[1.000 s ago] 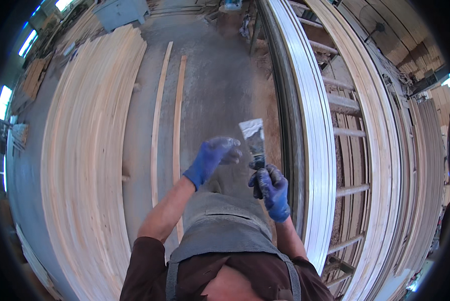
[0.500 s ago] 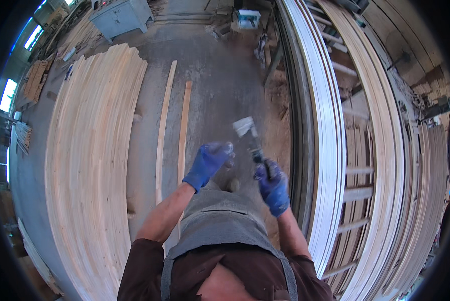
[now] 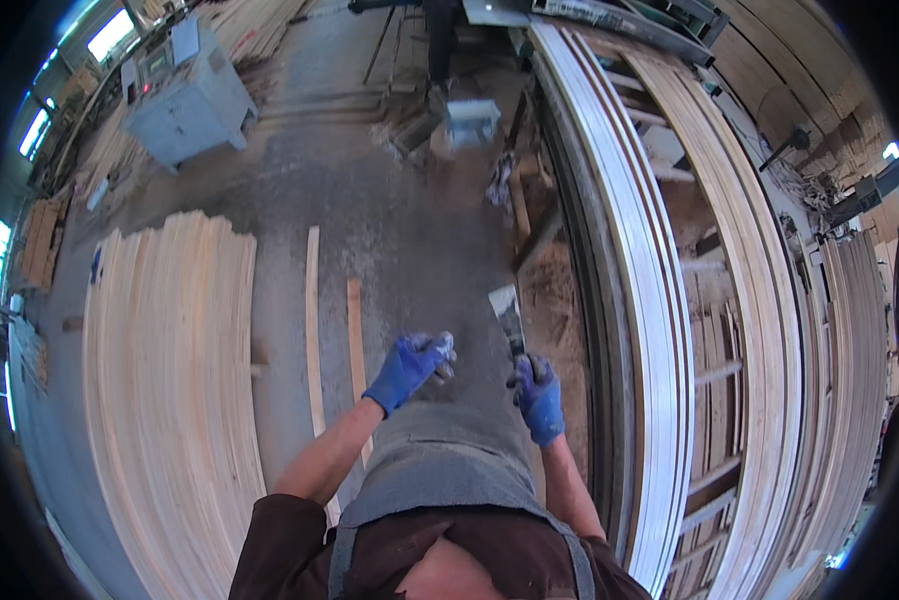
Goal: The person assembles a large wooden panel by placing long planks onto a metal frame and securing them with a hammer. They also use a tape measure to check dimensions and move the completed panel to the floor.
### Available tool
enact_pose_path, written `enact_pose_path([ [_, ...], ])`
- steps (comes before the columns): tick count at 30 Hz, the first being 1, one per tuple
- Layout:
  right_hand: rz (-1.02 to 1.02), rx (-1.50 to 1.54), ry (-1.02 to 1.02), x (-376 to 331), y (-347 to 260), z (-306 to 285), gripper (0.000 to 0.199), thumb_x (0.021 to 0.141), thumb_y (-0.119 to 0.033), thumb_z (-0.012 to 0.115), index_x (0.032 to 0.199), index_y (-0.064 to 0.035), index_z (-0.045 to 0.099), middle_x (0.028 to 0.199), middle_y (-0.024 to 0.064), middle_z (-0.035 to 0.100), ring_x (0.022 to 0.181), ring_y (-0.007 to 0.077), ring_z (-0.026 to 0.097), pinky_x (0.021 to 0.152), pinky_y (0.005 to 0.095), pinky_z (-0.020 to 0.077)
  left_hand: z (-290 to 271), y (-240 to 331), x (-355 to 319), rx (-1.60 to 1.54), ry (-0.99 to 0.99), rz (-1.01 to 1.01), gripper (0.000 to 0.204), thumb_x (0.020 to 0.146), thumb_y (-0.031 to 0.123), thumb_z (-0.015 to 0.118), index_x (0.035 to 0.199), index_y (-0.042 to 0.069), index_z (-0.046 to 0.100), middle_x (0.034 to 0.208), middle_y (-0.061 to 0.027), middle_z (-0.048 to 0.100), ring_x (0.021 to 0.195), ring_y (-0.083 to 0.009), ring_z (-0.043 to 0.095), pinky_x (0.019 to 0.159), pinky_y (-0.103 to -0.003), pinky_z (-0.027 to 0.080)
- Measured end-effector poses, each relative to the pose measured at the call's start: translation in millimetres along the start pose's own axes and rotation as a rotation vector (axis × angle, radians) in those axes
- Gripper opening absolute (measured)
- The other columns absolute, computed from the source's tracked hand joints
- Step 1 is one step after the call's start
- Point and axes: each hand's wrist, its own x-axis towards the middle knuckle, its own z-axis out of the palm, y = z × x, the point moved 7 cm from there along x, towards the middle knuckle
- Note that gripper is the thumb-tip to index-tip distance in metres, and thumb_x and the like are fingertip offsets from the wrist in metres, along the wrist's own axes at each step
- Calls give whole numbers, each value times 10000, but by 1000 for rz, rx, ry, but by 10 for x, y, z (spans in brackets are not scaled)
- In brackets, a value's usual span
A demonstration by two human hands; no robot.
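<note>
My right hand [image 3: 539, 398], in a blue work glove, is wrapped round the handle of a putty knife [image 3: 507, 314]. Its broad blade points up and away from me, with whitish material on the tip. My left hand [image 3: 411, 372], gloved in the same blue, is held in front of my apron with its fingers curled together. The fingertips look smeared with white; whatever they may hold is too small to make out. Right of the putty knife runs a rack carrying long white-coated boards [image 3: 637, 250]. Neither hand touches them.
A wide stack of bare wooden boards [image 3: 169, 400] lies at left, beside two loose strips [image 3: 314, 330] on the floor. Ahead are a grey cabinet [image 3: 184, 115] and a pale blue-white box [image 3: 471, 120]. More light boards [image 3: 739, 200] lie along the rack's far side.
The cabinet and the far end of the rack now show more fully, and the floor strips sit nearer. The putty knife has turned more upright; my hands appear lower in the view.
</note>
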Motion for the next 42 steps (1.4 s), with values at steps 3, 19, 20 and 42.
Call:
enact_pose_path([
  [3,165,237,-19,610,190,3,326,1046,-322,494,1085,-51,670,683,9,612,494,54,480,464,219,399,-45,239,755,-116,-118,-84,363,1015,349,579,1017,2,685,856,-87,706,736,-167,700,630,-310,587],
  [19,70,383,-126,5520,-1106,651,287,999,-223,595,1239,-76,648,840,-29,603,661,50,542,560,208,450,-947,843,4880,-210,-75,-421,379,992,421,587,1162,86,634,959,-114,707,759,-198,698,706,-360,589],
  [20,12,318,-91,5884,-1123,667,284,994,-218,600,1230,-68,651,891,-16,621,721,67,565,615,219,470,-903,856,5257,-177,-104,-447,394,980,437,601,1171,94,625,967,-110,704,755,-198,695,704,-362,586],
  [42,-312,-953,-370,8303,-958,1674,235,965,-290,533,1117,-180,675,987,160,709,845,349,689,721,467,556,-515,14,8478,124,-82,-155,388,1004,348,528,1181,26,654,997,-82,699,842,-215,658,788,-373,542],
])
